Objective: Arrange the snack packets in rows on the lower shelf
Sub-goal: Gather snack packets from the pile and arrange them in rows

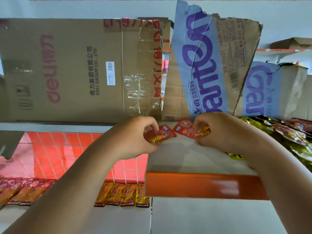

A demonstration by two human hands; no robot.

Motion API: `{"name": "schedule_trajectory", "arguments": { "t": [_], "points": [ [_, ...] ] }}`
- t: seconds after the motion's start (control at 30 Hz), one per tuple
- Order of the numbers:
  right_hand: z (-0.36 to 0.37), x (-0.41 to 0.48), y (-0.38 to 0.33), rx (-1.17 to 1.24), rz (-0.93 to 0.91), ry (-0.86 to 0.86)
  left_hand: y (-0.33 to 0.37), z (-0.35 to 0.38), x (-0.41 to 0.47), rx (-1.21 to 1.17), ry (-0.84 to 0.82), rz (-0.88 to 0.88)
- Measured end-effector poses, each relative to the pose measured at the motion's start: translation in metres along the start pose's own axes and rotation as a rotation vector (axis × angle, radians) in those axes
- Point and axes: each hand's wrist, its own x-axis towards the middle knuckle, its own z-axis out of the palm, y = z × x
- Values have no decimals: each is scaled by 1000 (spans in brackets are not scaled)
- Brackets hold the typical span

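Observation:
My left hand (135, 137) grips a red and gold snack packet (162, 135) above the upper shelf (185, 159). Just to its right, my right hand (217, 130) pinches a second red packet (185, 129). The two packets nearly touch at their corners. A heap of red and gold packets (290, 134) lies on the upper shelf at the right. On the lower shelf (202, 217) a row of packets (123, 195) lies side by side, partly behind my left forearm. Another group of packets (22, 191) lies at the far left.
A large brown carton (76, 70) stands at the back left. Torn blue and brown cardboard (207, 65) leans at the back right. An orange shelf edge (202, 184) fronts the upper shelf. Red tiled floor (55, 152) shows at the left.

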Motion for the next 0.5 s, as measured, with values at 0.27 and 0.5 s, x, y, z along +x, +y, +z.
{"name": "schedule_trajectory", "arguments": {
  "t": [0.27,0.5],
  "points": [
    [35,9,-98,155,20,216,-82,-29,-46,-91,307,176],
    [82,30,-224,261,-27,280,-193,-73,-108,-57,578,247]
  ]
}}
